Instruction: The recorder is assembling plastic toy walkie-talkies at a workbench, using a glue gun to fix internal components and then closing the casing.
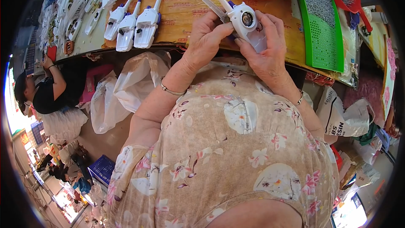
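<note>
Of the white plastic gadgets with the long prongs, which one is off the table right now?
The white gadget held between the left hand and right hand. The three finished gadgets lie side by side on the table.

Bright, even daylight; glare blows out the near left edge. Fisheye bends the rim; corners black; centre sharp.
</note>
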Motion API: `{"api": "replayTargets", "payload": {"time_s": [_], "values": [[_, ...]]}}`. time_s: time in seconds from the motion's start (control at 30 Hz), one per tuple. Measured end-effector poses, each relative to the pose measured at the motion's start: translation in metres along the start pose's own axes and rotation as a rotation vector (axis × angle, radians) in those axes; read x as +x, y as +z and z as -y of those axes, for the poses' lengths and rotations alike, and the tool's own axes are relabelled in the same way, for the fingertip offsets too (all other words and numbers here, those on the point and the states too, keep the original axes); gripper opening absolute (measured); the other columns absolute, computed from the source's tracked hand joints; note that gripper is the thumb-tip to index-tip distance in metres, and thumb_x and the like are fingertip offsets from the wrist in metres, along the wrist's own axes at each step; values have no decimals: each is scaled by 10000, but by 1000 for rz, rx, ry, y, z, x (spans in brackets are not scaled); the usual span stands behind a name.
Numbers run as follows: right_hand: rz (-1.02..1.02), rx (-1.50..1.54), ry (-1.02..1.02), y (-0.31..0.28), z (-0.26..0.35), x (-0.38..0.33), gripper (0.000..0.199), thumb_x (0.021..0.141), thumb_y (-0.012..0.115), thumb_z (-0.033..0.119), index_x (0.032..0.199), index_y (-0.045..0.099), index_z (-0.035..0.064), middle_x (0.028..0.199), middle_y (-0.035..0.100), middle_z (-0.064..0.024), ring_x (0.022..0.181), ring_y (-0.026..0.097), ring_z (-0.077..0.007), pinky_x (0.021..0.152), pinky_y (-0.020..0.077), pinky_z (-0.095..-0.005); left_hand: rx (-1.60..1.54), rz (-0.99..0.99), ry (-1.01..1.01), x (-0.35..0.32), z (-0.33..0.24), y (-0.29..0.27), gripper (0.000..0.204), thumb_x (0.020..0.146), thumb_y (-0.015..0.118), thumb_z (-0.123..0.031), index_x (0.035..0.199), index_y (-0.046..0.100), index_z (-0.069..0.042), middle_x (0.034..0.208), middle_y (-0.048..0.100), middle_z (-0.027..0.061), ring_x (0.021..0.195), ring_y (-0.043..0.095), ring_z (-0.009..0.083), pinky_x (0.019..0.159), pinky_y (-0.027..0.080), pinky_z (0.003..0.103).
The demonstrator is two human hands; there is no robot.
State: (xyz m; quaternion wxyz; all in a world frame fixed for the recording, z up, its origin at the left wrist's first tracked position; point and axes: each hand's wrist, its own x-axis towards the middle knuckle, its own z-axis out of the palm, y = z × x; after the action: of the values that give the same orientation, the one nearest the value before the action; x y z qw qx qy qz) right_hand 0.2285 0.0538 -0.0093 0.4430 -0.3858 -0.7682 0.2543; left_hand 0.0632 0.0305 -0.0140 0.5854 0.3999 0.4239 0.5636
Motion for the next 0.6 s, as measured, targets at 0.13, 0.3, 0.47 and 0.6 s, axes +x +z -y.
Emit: {"api": "replayTargets", "payload": {"time_s": [0.13,0.3,0.47,0.6], "values": [[2,-3,2,0,1,0,638,656,771,41,1234,501,17,1158,486,-163,1052,525,-283,875,460,-343,-1,-5,12,-1,0,1,303,880,537,-106,1170,534,-15,1028,623,60,868,620,128,716,545,272],[2,7,6,1,0,0,631,658,770,39,1229,504,13,1161,485,-163,1052,526,-282,875,460,-343,-27,-6,-18,-1,0,1,311,887,529,-113,1182,529,-15,1030,621,59,869,619,127,722,544,270],[8,-1,-2,0,0,-1,630,659,770,39,1229,503,11,1164,483,-164,1051,526,-281,878,458,-341,-6,-12,-31,-2,-2,1,319,883,531,-117,1185,529,-15,1027,621,64,875,617,131,734,539,275],[6,8,5,0,0,0,632,658,769,37,1229,501,4,1158,483,-161,1052,525,-278,882,455,-337,-44,5,-64,-2,-3,0,328,869,541,-110,1180,531,-6,1029,618,71,878,612,135,745,531,277]]}}
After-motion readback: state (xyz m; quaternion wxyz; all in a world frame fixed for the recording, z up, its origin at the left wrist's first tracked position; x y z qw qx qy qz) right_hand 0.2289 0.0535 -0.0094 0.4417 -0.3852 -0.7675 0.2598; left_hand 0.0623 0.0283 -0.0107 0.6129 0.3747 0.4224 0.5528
